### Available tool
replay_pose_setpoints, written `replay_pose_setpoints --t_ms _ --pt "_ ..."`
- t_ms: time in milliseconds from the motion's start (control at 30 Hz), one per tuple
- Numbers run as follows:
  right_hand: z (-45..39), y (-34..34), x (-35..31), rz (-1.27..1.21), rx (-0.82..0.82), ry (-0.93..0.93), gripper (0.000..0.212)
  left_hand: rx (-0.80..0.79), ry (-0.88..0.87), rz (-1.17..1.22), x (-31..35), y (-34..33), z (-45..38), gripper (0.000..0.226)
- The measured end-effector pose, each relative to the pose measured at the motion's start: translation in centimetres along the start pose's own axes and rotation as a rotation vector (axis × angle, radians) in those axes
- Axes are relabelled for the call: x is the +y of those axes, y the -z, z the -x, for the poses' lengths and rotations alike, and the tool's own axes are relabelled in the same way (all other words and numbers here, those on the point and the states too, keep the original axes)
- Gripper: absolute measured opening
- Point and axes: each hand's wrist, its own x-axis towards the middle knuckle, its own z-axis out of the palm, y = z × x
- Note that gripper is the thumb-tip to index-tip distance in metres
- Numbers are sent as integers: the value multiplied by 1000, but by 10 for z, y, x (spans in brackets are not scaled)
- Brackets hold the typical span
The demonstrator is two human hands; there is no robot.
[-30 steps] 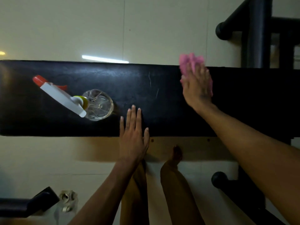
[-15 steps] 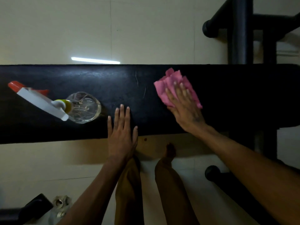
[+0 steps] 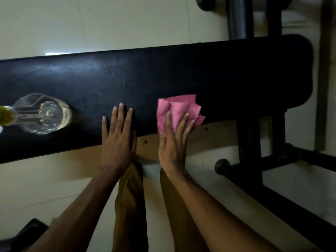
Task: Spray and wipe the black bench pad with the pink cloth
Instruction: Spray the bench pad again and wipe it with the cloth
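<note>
The black bench pad (image 3: 227,73) runs across the view from the left edge to its rounded right end. My right hand (image 3: 173,142) presses the crumpled pink cloth (image 3: 179,108) flat on the pad's near edge, fingers straight over the cloth. My left hand (image 3: 117,137) rests flat on the pad just left of the cloth, fingers extended. A clear spray bottle (image 3: 43,113) stands on the pad at the left; its head is mostly cut off by the frame edge.
The bench's black metal frame (image 3: 254,151) and a foot bar stand at the right. A dark upright post (image 3: 240,17) rises behind the pad. Pale tiled floor (image 3: 127,22) lies around. My legs (image 3: 131,206) stand close against the near side.
My right hand has dragged the pink cloth from the pad's far edge toward the near edge. The view has shifted right, pushing the spray bottle to the frame's left edge.
</note>
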Motion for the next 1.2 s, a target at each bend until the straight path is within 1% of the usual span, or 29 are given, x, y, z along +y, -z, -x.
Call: replay_pose_setpoints --t_ms 67,100,133,167,200,267,367,433,600,767,867,1000,1133,1200 --pt "6 0 18 101 -89 164 63 -5 -6 -5 7 0 -2 67" --pt "4 4 33 137 -114 248 68 -5 -20 -7 10 1 -3 67" --pt "-2 13 51 175 -129 312 78 -9 -40 -9 13 1 -5 68" --pt "-12 23 68 222 -137 345 88 -19 -61 -9 16 3 -7 68" --pt "-23 35 85 267 -131 334 94 -32 -79 -11 20 4 -9 69" --pt "-48 59 110 305 -81 211 91 -48 -104 -22 30 4 -14 70" --pt "-83 89 137 221 16 -74 71 -53 -146 -28 49 2 -24 70" --pt "-106 105 149 171 76 -208 61 -57 -180 -36 62 0 -31 70" --pt "-147 129 173 101 135 -339 57 -72 -233 -73 90 -9 -47 71" --pt "-174 145 199 64 165 -402 61 -55 -202 -61 97 -15 -51 72" --pt "-176 143 191 -4 209 -422 61 -47 -202 -44 95 -16 -51 74" --pt "-154 121 146 -76 258 -378 59 -41 -194 -42 95 -17 -51 75" --pt "-106 75 77 -105 188 -180 59 -39 -194 -37 89 -12 -49 74" --pt "-73 50 46 -94 125 -29 59 -9 -134 -27 79 -7 -46 72"
